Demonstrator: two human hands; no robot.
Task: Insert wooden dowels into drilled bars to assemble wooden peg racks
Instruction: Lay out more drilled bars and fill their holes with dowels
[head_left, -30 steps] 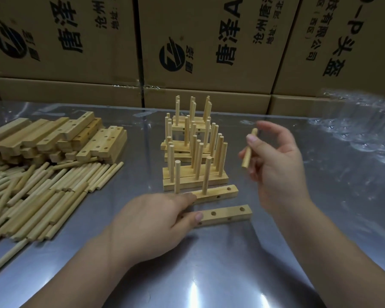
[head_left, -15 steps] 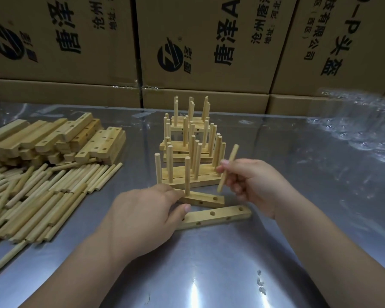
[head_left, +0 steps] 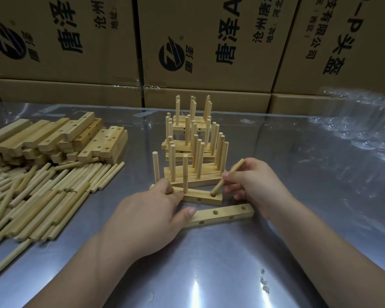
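Pale wood on bright steel. A drilled bar (head_left: 203,195) is laid flat near the middle of the steel table (head_left: 209,267), just at the 6 o'clock side of a cluster of finished racks (head_left: 193,141). Two upright dowels (head_left: 185,172) are seated in its left and middle holes.

The left hand (head_left: 147,216) is laid over the bar's 9 o'clock end, fingers curled down onto it. The thumb is stretched toward 3 o'clock and touches the end of a second bar (head_left: 222,215), which lies flat just at 6 o'clock of the first, with open holes showing on its top.

A slanted dowel (head_left: 228,177) is pinched between the thumb and fingertips of the right hand (head_left: 253,185). Its lower tip is set at the mouth of the 3 o'clock hole and its top is leaned toward 1 o'clock. How deep the tip sits cannot be told.

Loose dowels (head_left: 42,192) are heaped at 9 o'clock, with stacked bars (head_left: 60,138) at 10 o'clock. Cardboard boxes (head_left: 209,41) are lined along 12 o'clock, and clear plastic (head_left: 360,121) is bunched at 2 o'clock.
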